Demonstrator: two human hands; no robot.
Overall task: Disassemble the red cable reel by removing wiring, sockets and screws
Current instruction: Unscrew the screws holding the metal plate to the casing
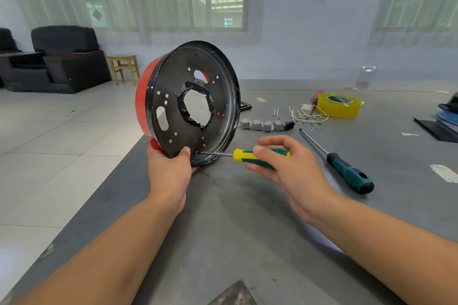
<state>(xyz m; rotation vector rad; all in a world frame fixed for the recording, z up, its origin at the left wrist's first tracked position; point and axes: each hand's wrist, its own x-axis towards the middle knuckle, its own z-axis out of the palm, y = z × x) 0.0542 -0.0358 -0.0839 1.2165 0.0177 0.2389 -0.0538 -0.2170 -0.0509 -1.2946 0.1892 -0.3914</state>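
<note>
The red cable reel (173, 111) stands on edge on the grey table, its black inner face with a large central hole turned toward me. My left hand (171, 171) grips its lower rim, thumb on the black face. My right hand (285, 166) holds a yellow-and-green screwdriver (250, 156) level, fingers curled round the handle. Its tip meets a screw hole near the bottom of the black face. Removed grey sockets (266, 125) lie in a row on the table, with loose white wires (304, 112) behind them.
A second screwdriver with a dark green handle (347, 171) lies to the right. A yellow tape roll (339, 105) and a small tool sit further back. Small screws (314, 129) lie near the wires. Dark items rest at the right edge (443, 121). The table's left edge runs diagonally.
</note>
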